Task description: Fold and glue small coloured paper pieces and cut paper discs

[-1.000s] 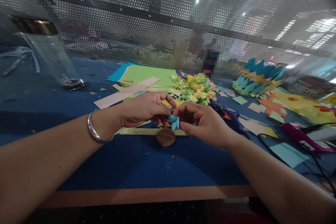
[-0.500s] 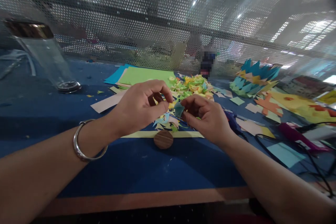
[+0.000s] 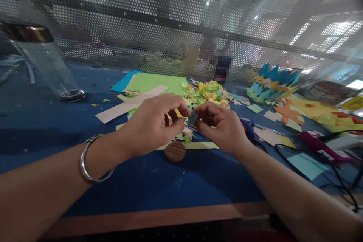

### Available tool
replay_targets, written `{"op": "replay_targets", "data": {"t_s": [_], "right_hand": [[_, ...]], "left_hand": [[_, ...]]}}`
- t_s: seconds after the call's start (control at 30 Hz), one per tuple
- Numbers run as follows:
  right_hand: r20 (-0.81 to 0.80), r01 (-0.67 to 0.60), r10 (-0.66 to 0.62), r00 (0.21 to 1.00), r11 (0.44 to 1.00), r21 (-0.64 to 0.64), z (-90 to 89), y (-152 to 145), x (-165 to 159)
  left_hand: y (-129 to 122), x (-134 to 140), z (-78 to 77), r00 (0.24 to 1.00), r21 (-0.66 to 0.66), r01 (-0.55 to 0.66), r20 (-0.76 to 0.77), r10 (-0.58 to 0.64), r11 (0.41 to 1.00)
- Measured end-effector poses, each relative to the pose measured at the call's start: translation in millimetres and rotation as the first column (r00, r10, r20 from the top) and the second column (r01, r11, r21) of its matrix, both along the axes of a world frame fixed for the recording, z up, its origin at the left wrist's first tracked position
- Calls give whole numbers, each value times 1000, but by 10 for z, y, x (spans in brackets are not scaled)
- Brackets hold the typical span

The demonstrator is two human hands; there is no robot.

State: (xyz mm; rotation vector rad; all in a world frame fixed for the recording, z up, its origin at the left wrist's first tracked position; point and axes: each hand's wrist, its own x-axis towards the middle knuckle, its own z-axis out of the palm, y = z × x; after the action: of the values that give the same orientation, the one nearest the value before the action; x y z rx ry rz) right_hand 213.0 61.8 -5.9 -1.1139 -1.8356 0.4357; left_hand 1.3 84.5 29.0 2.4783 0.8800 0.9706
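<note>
A small piece of blue paper (image 3: 192,119) is pinched between the thumb and forefinger of my right hand (image 3: 224,124). Just left of it, my left hand (image 3: 159,121) has its fingers curled, with a gap between thumb and forefinger; I see nothing held in it. Beneath both hands lie paper scraps (image 3: 185,133) in several colours. Nearer to me, a round wooden disc (image 3: 175,152) rests against a pale yellow paper strip (image 3: 202,145). Beyond my hands is a heap of folded green and yellow paper pieces (image 3: 208,90).
Green paper sheets (image 3: 161,81) and a pink strip (image 3: 127,106) lie back left. A glass bottle (image 3: 48,64) stands at far left. To the right are a paper crown (image 3: 272,83), a blue glue gun (image 3: 248,126), a purple tool (image 3: 317,145) and black cables (image 3: 338,176). Perforated metal (image 3: 127,41) borders the back.
My left hand has moved slightly right and down, closer to the blue paper. My right hand keeps its pinch on the piece, almost in place. The view has shifted slightly.
</note>
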Motion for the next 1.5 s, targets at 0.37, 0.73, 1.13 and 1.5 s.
{"op": "replay_targets", "data": {"t_s": [0.37,0.73,1.13,1.5], "right_hand": [[-3,4,-4,1000,1000,-28,-22,9,-3],[-8,4,-4,1000,1000,-25,-14,12,-12],[9,-19,19,1000,999,-46,-28,12,10],[5,-29,29,1000,998,-60,-18,7,9]], "left_hand": [[-13,-2,14,1000,-6,-11,-19,11,1000],[-5,-3,-7,997,93,8,-83,0,996],[47,-6,-48,999,-140,6,-47,-12,990],[95,-29,-38,998,-109,23,-63,-30,994]]}}
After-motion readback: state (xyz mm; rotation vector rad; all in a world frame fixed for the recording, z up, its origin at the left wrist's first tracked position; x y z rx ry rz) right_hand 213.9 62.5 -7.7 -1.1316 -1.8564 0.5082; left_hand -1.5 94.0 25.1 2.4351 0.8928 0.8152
